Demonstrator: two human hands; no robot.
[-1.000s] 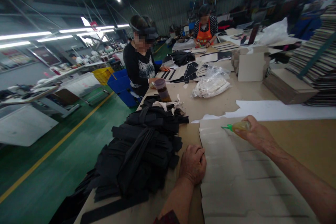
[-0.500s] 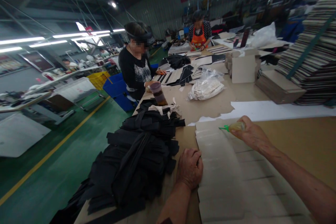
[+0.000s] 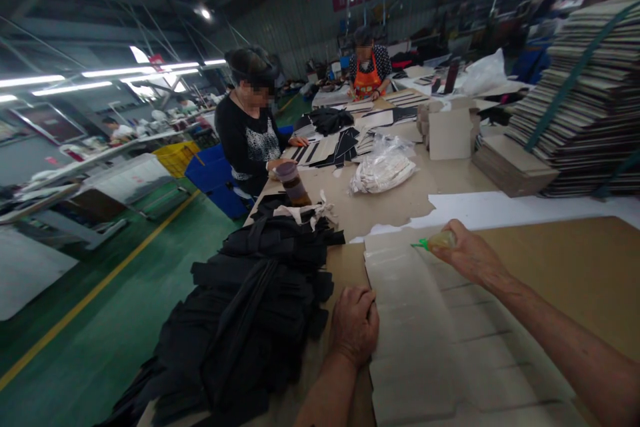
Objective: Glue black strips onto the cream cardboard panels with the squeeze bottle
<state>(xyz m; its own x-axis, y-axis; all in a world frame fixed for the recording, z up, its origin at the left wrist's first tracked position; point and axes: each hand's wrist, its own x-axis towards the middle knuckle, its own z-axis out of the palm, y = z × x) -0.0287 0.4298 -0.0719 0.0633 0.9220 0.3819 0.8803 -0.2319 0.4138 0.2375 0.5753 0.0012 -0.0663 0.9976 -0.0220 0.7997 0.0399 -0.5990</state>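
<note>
My right hand (image 3: pixel 463 250) is wrapped round a small squeeze bottle (image 3: pixel 441 241) of yellowish liquid, its green nozzle tip pointing left, just over the upper part of overlapping grey-beige sheets (image 3: pixel 415 320). These sheets lie in a row running toward me. My left hand (image 3: pixel 354 323) rests at their left edge with its fingers curled; whether anything is under the fingers is hidden. Left of it lies a big heap of black fabric strips (image 3: pixel 260 307).
Beyond the heap stand a brown-filled container (image 3: pixel 295 187) and pale scraps (image 3: pixel 320 211). Farther back are a plastic bag (image 3: pixel 383 170), cardboard pieces (image 3: pixel 450 133) and a tall strapped stack (image 3: pixel 590 100) at right. One person (image 3: pixel 253 120) works at the left edge, another (image 3: pixel 369 70) at the back.
The whole view has shifted slightly, so the scene appears farther left. Both hands keep nearly the same places over the sheets, and the bottle is still held.
</note>
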